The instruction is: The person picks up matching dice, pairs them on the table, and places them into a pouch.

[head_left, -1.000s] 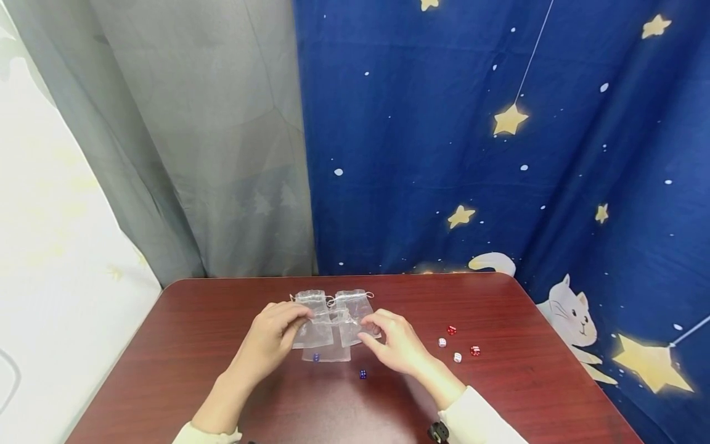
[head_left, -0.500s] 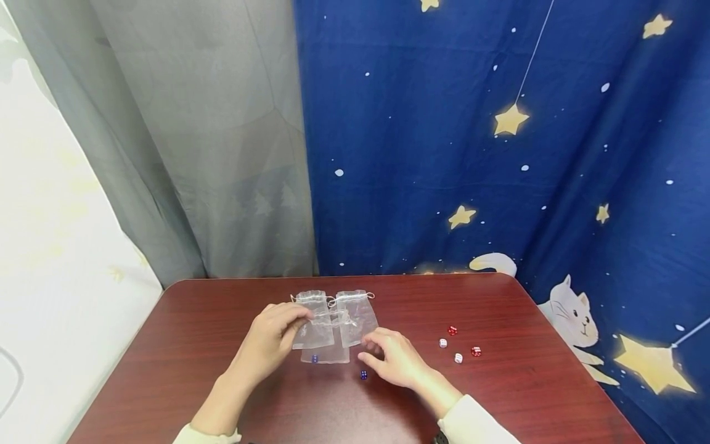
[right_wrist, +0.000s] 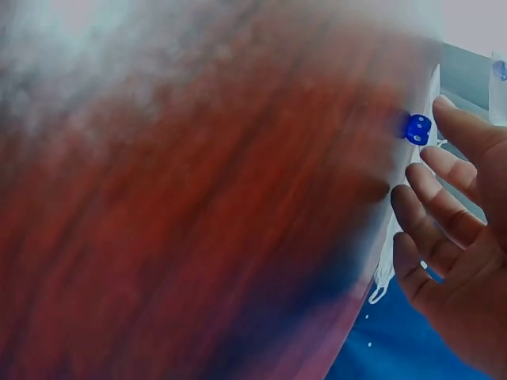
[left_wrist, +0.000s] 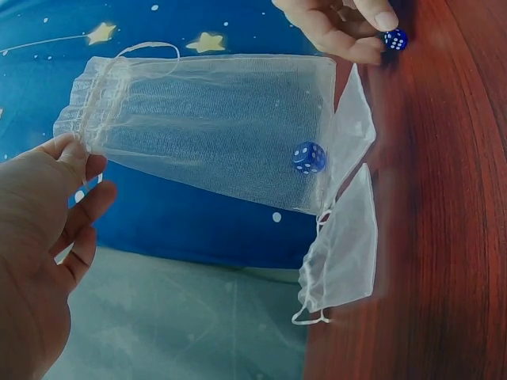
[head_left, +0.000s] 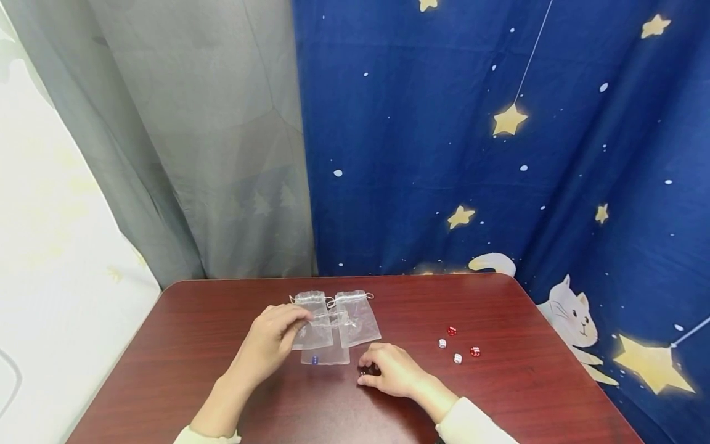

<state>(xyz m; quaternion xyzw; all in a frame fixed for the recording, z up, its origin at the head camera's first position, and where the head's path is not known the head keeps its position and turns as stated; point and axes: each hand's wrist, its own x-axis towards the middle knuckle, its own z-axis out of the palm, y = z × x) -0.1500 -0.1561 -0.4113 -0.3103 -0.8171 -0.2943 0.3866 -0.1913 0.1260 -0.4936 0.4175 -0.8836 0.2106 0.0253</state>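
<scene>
My left hand (head_left: 266, 336) pinches the gathered top of a sheer white drawstring bag (left_wrist: 214, 119), which hangs above the table in the left wrist view. A blue die (left_wrist: 309, 157) sits at the bottom of this bag. My right hand (head_left: 394, 370) is low at the table with thumb and fingers apart, on either side of a second blue die (right_wrist: 419, 129). That die rests on the tabletop, close to the thumb tip in the left wrist view; firm contact cannot be made out. Two more drawstring bags (head_left: 359, 320) (left_wrist: 344, 249) lie flat behind the held one.
On the reddish-brown table (head_left: 527, 394), to the right of my right hand, lie two red dice (head_left: 475, 352) and two white dice (head_left: 457, 358). Past the table's far edge hang a grey curtain (head_left: 222, 154) and a blue star-patterned curtain (head_left: 399, 123).
My right hand has moved away from the bags, down and toward me, to the blue die on the table. The left hand keeps its pinch on the bag, almost unmoved.
</scene>
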